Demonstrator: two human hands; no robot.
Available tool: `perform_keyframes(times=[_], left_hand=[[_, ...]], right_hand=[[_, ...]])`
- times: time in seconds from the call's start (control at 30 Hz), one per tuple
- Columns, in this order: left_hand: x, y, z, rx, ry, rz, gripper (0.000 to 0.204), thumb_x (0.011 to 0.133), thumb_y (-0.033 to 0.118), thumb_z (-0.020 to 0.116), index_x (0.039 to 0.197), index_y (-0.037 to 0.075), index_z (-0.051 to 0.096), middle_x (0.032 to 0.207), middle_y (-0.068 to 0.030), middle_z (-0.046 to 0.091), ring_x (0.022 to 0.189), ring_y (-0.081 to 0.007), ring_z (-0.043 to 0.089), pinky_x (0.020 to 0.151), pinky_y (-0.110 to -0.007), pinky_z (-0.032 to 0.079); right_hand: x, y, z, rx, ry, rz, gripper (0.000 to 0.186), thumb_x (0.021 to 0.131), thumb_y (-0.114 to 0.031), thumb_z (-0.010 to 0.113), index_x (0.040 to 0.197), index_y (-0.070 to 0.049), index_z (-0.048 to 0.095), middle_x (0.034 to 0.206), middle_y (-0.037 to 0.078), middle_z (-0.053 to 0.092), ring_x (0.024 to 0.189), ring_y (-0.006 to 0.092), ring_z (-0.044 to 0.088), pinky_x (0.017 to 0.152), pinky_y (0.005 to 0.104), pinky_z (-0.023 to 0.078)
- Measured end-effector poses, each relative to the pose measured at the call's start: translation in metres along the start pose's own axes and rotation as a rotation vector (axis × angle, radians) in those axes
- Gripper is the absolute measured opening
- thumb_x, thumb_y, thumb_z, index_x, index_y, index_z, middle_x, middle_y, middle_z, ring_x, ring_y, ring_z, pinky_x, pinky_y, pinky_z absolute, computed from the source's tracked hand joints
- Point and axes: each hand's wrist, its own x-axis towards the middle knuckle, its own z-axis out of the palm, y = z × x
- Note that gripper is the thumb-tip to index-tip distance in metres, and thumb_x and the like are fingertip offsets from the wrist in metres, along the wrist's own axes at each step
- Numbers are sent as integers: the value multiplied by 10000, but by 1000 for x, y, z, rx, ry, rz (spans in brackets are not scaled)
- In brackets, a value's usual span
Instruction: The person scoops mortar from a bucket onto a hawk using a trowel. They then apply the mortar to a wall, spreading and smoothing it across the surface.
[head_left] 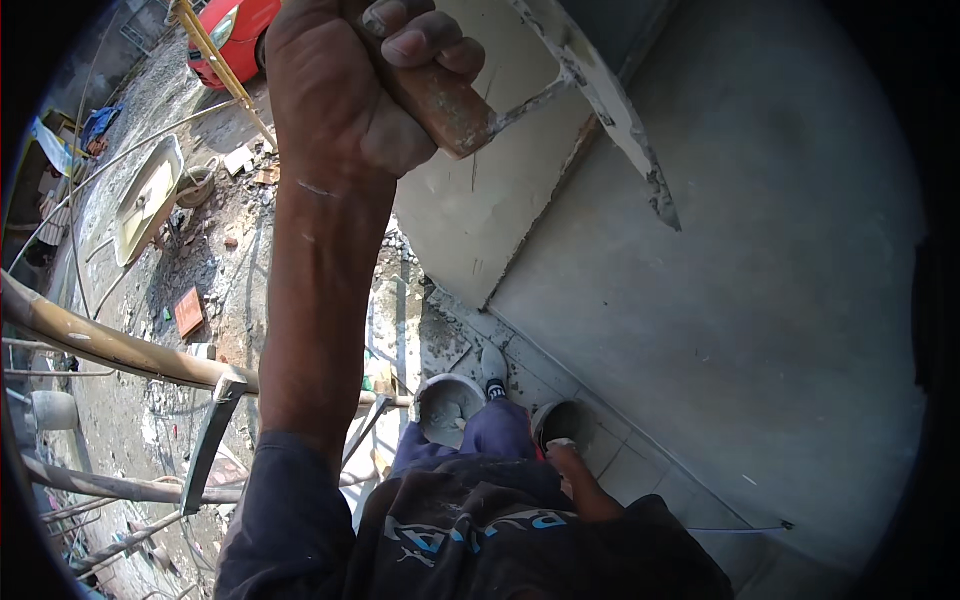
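Trowel (610, 100) is up near the top of the view, held in front of a big grey wall (770, 260), with its long blade seen nearly edge-on and whitish crusty stuff stuck to it. Can't tell whether the blade is touching the wall or just hanging off it. Left hand (345, 90) has it by the chunky wooden handle (440, 110), fingers wrapped right around, arm stretched well up. Right hand (565, 458) is way down by the person's lap, close to a dark bucket (580, 428); it's small and partly hidden, so no idea whether it's gripping anything.

Behind the trowel there's a paler panel (480, 215) meeting the darker grey wall along a rough, crumbly line. Down at the feet is a narrow tiled floor (640, 462). The bucket sits toward the floor's wall-side edge, and a round tub (448, 408) with some grey mix in it is over toward the opposite edge, by the railing. One foot (493, 365) is planted between the two, just past them.

Off to the left, thick bamboo-looking poles (130, 345) run across with a metal bracket (212, 440) on them. Beyond that it's rubbly ground (225, 290) with a wheelbarrow (150, 200), a reddish block (188, 312) and, up top, a red car (235, 40).
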Motion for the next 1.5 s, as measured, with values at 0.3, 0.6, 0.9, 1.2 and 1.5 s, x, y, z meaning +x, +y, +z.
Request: perform_keyframes(times=[0.3,0.6,0.9,1.2,1.5], left_hand=[[-133,-50,-94,424,645,193,287,967,303,440,850,59,537,595,-8,466,489,-121,455,392,-254,342],[-281,-240,-280,987,936,-101,320,898,260,624,685,27,569,572,-44,539,522,-123,506,516,-269,394],[-283,-338,-364,1185,753,160,225,858,167,649,715,9,573,633,-86,555,561,-183,532,563,-308,419],[-334,-397,-303,1052,715,128,200,814,170,674,699,45,568,603,-107,544,534,-261,553,523,-338,424],[-325,-361,-424,-164,1345,-17,262,919,276,566,746,113,456,547,10,377,458,-118,383,466,-263,361]], right_hand=[[-80,-161,52,87,193,-231,357,914,-358,558,1155,-97,589,1029,66,649,908,231,642,762,404,502],[-20,-126,100,-913,151,-402,527,813,-360,631,1256,-85,554,1144,205,595,1155,401,528,987,455,423],[-17,-102,131,-1266,172,-217,710,803,-450,648,1405,-180,386,1431,221,315,1305,439,353,1028,577,336],[-5,-106,138,-1444,250,-200,666,803,-446,640,1377,-200,409,1371,193,361,1201,417,448,955,562,400],[-7,-123,143,-1409,208,-169,656,807,-449,640,1367,-182,427,1372,197,357,1215,418,439,972,550,394]])
